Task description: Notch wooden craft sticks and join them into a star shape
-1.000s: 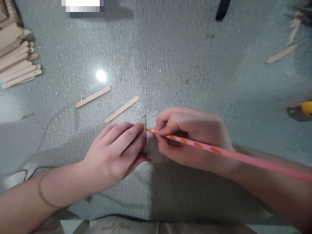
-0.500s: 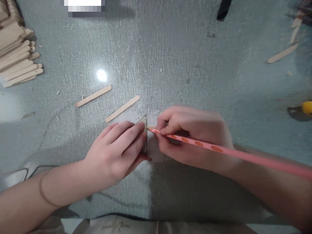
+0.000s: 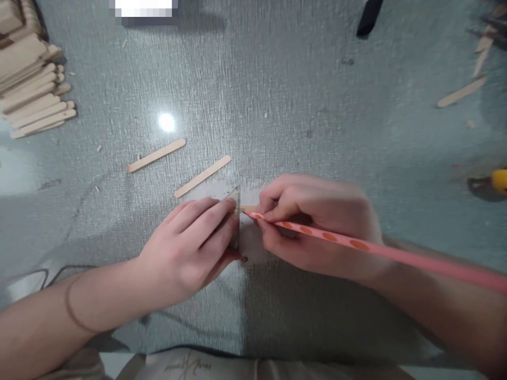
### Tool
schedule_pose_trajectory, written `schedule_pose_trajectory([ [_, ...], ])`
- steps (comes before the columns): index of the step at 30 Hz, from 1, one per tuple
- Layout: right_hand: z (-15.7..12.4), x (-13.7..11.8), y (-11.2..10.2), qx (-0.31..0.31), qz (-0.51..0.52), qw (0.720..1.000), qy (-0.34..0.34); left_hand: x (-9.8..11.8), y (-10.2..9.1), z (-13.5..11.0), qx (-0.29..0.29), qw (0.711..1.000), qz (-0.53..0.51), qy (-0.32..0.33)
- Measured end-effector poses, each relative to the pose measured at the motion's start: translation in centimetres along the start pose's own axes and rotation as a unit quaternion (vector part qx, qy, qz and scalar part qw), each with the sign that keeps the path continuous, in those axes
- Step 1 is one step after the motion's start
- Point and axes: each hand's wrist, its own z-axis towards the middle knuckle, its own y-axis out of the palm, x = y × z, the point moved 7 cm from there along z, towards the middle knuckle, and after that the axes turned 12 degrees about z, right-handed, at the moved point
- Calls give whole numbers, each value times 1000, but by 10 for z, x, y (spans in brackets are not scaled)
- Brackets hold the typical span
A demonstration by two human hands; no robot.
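Observation:
My left hand (image 3: 190, 248) lies flat with its fingers pressed on a small clear triangular ruler (image 3: 234, 200) on the grey-green table (image 3: 277, 105). My right hand (image 3: 317, 221) is closed on a pink pencil with orange dots (image 3: 356, 245), whose tip touches the ruler's right edge. A short piece of wooden stick (image 3: 249, 209) shows between the ruler and my right fingers; most of it is hidden.
Two loose wooden craft sticks (image 3: 155, 155) (image 3: 203, 176) lie just beyond my left hand. A stack of sticks (image 3: 31, 95) sits at the far left. More sticks (image 3: 461, 92) lie at the far right, with a yellow object (image 3: 499, 179) at the right edge.
Both hands keep their hold on the ruler and pencil. The whole view has shifted slightly, nothing else moved.

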Motion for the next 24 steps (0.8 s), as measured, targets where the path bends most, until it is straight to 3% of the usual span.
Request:
schedule_pose_trajectory([
  [24, 0, 2, 0, -8, -11, 1000, 13, 0, -1, 2, -3, 1000, 5, 3],
])
